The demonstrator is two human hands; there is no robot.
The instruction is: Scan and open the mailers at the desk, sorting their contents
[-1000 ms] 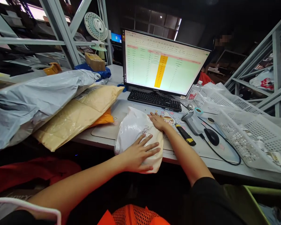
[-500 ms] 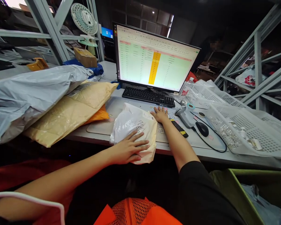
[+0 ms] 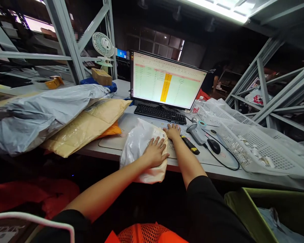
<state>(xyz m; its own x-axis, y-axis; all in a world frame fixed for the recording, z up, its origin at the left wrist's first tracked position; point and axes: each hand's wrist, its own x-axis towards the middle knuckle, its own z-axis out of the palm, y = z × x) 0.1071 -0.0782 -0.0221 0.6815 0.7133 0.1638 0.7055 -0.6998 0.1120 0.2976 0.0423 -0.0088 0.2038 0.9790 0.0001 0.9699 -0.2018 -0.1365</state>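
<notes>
A white plastic mailer bag (image 3: 133, 145) lies at the desk's front edge, its near end hanging slightly over. My left hand (image 3: 155, 152) rests on top of it with the fingers spread, covering part of the handwriting. On the desk mat beside the bag's upper right corner, my right hand (image 3: 172, 131) lies palm down with its fingers apart, holding nothing. Just right of that hand are a black and yellow box cutter (image 3: 191, 145) and a grey barcode scanner (image 3: 198, 134). The black keyboard (image 3: 159, 113) sits beyond my right fingertips.
A monitor (image 3: 152, 77) showing a spreadsheet stands behind the keyboard. Grey and tan mailers (image 3: 91, 123) are piled on the left. On the right are a mouse (image 3: 214, 146), its cable and white plastic baskets (image 3: 258, 148). A green bin (image 3: 245, 202) stands below; a person (image 3: 216, 76) is in the background.
My left hand has slid up the mailer bag, away from me, and now covers more of the writing. My right hand stays on the mat. The head view has tilted upward.
</notes>
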